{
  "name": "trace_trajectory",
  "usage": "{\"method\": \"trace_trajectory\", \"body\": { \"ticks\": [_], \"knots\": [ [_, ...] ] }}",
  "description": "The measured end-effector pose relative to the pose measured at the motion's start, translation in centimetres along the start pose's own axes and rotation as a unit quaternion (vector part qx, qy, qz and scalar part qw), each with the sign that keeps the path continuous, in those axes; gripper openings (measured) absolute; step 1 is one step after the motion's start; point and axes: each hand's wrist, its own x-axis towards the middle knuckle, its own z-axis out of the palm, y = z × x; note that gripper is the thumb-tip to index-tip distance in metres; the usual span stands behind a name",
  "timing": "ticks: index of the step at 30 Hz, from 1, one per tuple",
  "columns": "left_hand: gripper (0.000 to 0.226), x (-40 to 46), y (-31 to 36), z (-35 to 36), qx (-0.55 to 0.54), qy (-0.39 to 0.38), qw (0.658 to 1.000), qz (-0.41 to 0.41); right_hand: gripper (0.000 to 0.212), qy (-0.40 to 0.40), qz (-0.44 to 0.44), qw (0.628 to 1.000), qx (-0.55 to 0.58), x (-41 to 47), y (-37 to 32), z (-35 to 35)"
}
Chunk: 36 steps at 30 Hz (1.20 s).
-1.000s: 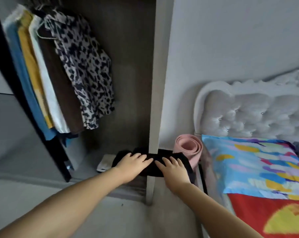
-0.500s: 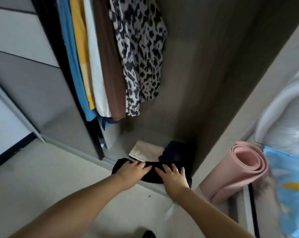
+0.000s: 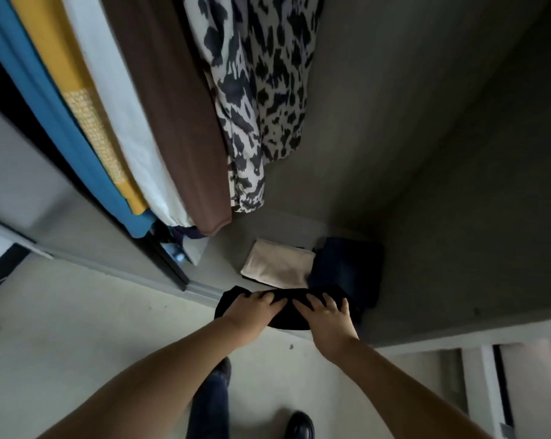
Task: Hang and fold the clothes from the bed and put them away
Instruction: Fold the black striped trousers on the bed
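Note:
I hold a folded black garment in both hands at the front edge of the wardrobe floor. My left hand grips its left end and my right hand its right end, fingers spread over the top. Just behind it on the wardrobe floor lie a folded beige garment and a folded dark blue garment. Above hang a leopard-print blouse, a brown garment, a white one, a yellow one and a blue one.
The wardrobe's right wall stands close beside the dark blue garment. The sliding-door track runs along the floor at the left. My leg and dark shoe are on the pale floor below.
My view has swung from the bed and pink mat to the open wardrobe and tipped down. Both hands have carried the black garment lower, up to the folded stacks.

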Motion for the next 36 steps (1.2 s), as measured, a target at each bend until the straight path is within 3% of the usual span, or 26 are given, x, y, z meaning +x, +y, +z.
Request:
{"method": "trace_trajectory", "body": {
  "ticks": [6,10,13,14,19,23,24,26,28,29,33,36],
  "knots": [
    [0.077,7.6,-7.4,3.0,0.028,0.01,0.998,0.054,0.081,0.018,0.052,0.996,0.076,9.7,-1.6,1.8],
    [0.075,15.9,-11.0,7.8,0.075,0.088,0.99,0.075,0.086,0.019,0.063,0.994,0.088,19.5,-0.3,6.2],
    [0.067,23.2,-12.9,12.9,0.092,0.005,0.994,0.06,0.079,0.031,0.06,0.994,0.086,27.6,1.4,10.3],
    [0.064,25.4,-13.5,14.2,0.094,0.009,0.994,0.053,0.076,0.043,0.061,0.994,0.084,30.1,2.1,11.5],
    [0.056,34.1,-15.8,20.0,0.103,0.258,0.957,0.087,0.072,0.135,0.097,0.981,0.098,40.5,5.1,17.5],
    [0.054,39.3,-16.1,25.7,0.069,0.314,0.944,0.073,0.073,0.174,0.118,0.973,0.093,45.5,5.9,22.7],
    [0.055,40.3,-16.0,27.5,0.064,0.3,0.949,0.071,0.074,0.169,0.118,0.975,0.087,46.3,6.1,24.2],
    [0.082,42.0,-16.0,31.2,0.039,0.22,0.973,0.053,0.079,0.132,0.101,0.983,0.071,47.3,6.1,27.3],
    [0.102,42.5,-16.2,34.2,0.016,0.066,0.997,0.04,0.089,0.087,0.074,0.991,0.067,47.5,5.7,29.9],
    [0.104,42.5,-16.3,34.6,0.002,0.013,0.999,0.039,0.093,0.072,0.064,0.993,0.068,47.4,5.7,30.4],
    [0.099,42.0,-16.6,31.7,-0.017,-0.082,0.995,0.048,0.092,-0.006,0.037,0.995,0.094,46.4,6.8,27.9],
    [0.089,39.5,-16.0,27.5,-0.016,-0.092,0.994,0.048,0.079,-0.025,0.037,0.989,0.138,43.8,6.9,24.1]
  ]
}}
